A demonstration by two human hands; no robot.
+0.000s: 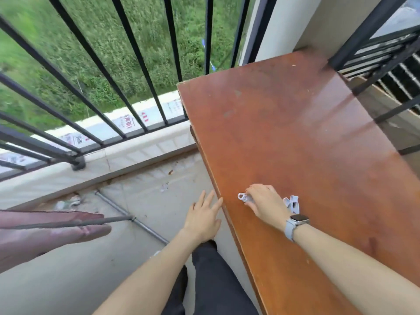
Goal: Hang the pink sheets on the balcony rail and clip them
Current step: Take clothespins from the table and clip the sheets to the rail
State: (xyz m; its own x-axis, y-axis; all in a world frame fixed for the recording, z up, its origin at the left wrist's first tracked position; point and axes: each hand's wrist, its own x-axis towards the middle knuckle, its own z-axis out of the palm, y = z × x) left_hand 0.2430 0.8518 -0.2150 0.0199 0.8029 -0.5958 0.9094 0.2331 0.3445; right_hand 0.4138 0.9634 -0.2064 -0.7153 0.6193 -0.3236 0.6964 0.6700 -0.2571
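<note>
My right hand (264, 201) rests on the brown table (295, 133) near its left edge, fingers curled round a white clip (244, 197). Another white clip (293, 202) lies just right of that hand, partly hidden by my wrist. My left hand (204, 218) hovers open with straight fingers beside the table's edge, above the floor, holding nothing. A pink sheet (41, 233) hangs over a thin grey rod at the left edge of the view. The black balcony rail (91, 71) runs across the upper left.
A low tiled ledge (113, 160) carries the rail bars. A metal pipe (127, 212) lies on the concrete floor (79, 280) with bits of litter near the ledge. A barred window (386, 53) stands behind the table at the top right.
</note>
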